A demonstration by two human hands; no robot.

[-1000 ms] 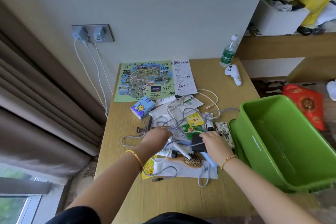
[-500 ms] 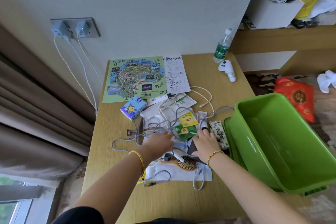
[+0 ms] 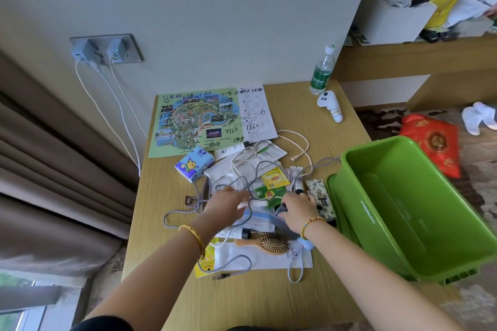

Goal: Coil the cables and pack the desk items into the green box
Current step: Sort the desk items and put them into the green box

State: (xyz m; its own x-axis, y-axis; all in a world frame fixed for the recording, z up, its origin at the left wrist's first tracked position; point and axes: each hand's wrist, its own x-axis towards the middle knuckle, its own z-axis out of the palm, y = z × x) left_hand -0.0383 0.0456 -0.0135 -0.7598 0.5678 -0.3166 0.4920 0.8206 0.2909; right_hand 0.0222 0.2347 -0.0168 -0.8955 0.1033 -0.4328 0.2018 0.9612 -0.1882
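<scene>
My left hand (image 3: 228, 205) sits at the centre of the clutter, its grip curled around a small white tube-like item together with a strand of the grey braided cable (image 3: 243, 185), which loops away toward 9 o'clock and down toward 6 o'clock. My right hand (image 3: 295, 209) is just beside it at 3 o'clock, knuckles up, grip closed on a dark flat object; I cannot tell what that object is. The cream cable (image 3: 301, 142) lies loose at 1 o'clock from the hands, uncoiled. Tea sachets (image 3: 274, 177) lie just beyond my fingertips at 12 o'clock, and a wooden hairbrush (image 3: 271, 243) rests on white paper at 6 o'clock, between my wrists. The green box (image 3: 398, 212) stands tilted at 3 o'clock, open, hanging over the desk's right edge, its near wall close to my right wrist. The desk (image 3: 242, 298) has bare wood along its near edge at 6 o'clock and a strip down its left edge at 9 o'clock. A park map (image 3: 193, 121) lies flat at 11 o'clock against the wall, with a water bottle (image 3: 322, 72) and a white controller (image 3: 330, 105) at 1 o'clock in the far corner.
</scene>
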